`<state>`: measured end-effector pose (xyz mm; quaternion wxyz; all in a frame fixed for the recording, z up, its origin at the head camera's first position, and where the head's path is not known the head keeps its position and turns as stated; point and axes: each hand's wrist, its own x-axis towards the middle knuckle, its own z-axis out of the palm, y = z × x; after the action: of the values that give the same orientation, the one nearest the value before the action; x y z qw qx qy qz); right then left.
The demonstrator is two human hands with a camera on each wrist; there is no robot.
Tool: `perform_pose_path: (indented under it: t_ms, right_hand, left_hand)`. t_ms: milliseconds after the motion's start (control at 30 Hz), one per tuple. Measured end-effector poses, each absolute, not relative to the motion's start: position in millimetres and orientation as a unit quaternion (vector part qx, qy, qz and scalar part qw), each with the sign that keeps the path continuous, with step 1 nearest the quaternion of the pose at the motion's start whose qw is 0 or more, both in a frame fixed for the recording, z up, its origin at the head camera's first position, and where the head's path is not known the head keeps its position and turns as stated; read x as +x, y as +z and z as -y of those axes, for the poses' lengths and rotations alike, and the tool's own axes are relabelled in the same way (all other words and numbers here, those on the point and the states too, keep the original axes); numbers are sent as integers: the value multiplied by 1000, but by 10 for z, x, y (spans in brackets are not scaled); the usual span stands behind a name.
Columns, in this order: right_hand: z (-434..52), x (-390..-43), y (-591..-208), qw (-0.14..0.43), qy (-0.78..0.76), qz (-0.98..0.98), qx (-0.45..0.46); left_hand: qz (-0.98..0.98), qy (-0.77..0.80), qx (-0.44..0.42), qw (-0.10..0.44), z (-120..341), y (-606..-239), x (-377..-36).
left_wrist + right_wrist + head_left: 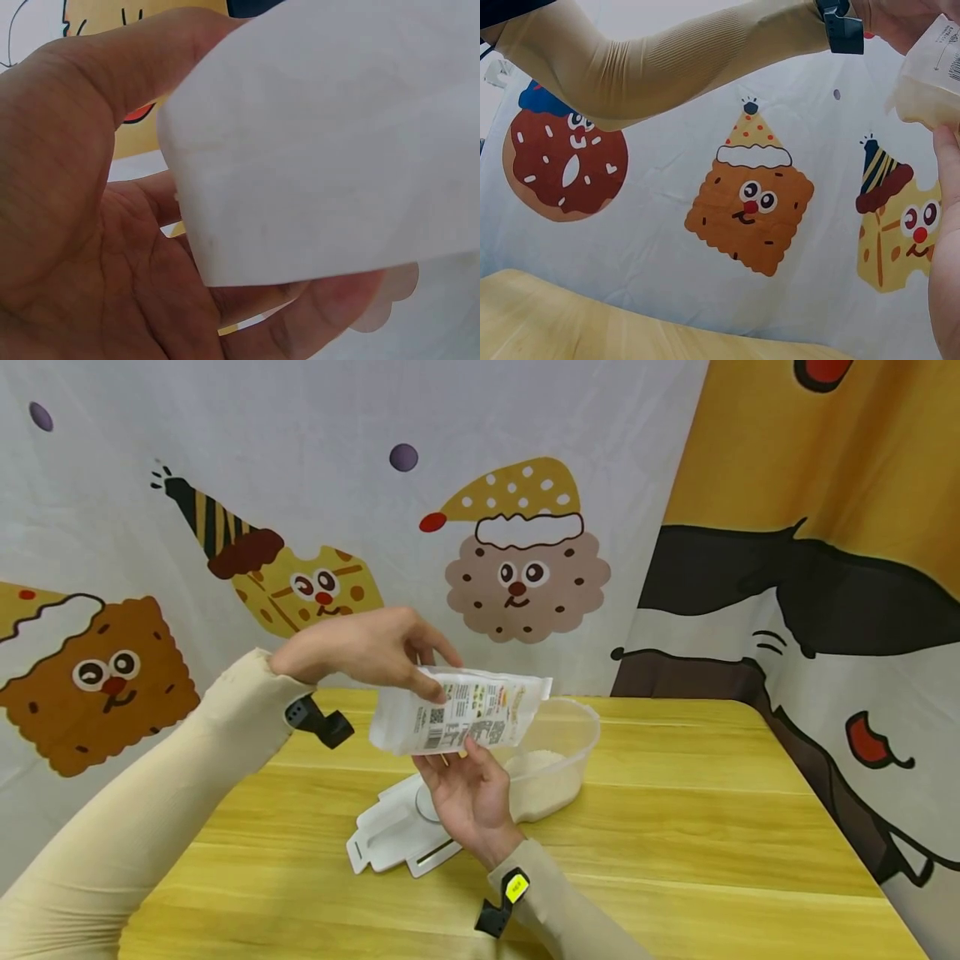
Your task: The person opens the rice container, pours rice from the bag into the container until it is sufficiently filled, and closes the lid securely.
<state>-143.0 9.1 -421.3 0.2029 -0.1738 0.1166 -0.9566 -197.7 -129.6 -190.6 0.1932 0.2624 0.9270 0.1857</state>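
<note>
A white packet with printed text and a barcode (pixel 480 706) is held sideways in both hands above the table. From above, my left hand (pixel 367 647) grips its upper side, the thumb in front; the left wrist view shows the packet's plain white end (pixel 322 157) between thumb and fingers. Below it, my right hand (pixel 472 797) holds the lower edge, thumb on the printed face and fingers behind. The packet's right end overlaps a clear plastic container (pixel 581 743) holding pale grains (pixel 543 785) that look like rice. What the packet contains is hidden.
On the wooden table (pixel 697 810), a white plastic lid (pixel 390 831) lies just left of the container, partly behind my right hand. A cloth with cartoon biscuits (pixel 525 577) hangs behind the table's far edge.
</note>
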Motion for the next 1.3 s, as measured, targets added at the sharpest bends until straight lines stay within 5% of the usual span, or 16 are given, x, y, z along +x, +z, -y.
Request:
perform_pose_path:
  t_ms: [1300]
  right_hand:
    - [-104,-1411,-4176,195,-958,-109,-178]
  left_hand:
    - [-926,207,266,171,1282,-1917,-1971]
